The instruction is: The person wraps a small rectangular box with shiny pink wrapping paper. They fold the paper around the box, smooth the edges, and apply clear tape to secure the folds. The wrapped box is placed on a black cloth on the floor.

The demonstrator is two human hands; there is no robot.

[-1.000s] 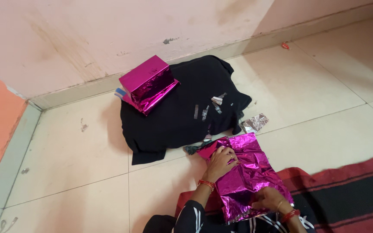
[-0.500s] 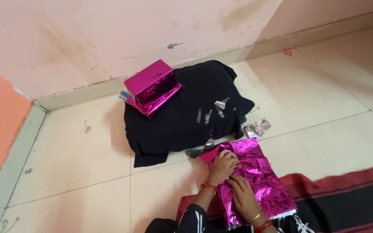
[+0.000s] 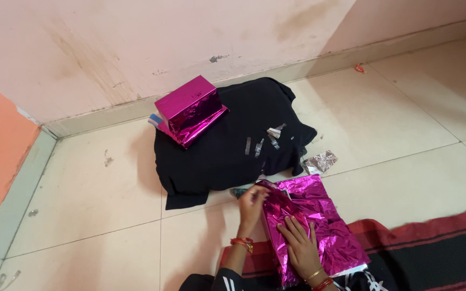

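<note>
The right hand point(image 3: 299, 247) lies flat, fingers extended, on the magenta foil sheet point(image 3: 319, 226), which rests on the floor partly over a red-and-black mat point(image 3: 432, 253). The left hand point(image 3: 253, 202) pinches the sheet's upper-left edge. Beyond lies a black cloth point(image 3: 233, 145) bearing a foil-wrapped box point(image 3: 190, 109).

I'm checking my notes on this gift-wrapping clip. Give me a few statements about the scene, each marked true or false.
1. Both hands rest on the pink foil sheet. True: the left hand grips its upper edge and the right hand presses flat on it.
2. The wrapped pink box sits on bare tile. False: it lies on the black cloth.
3. A crumpled silver scrap lies beside the cloth. True.
4. The wall is blue. False: it is pale pink.
</note>
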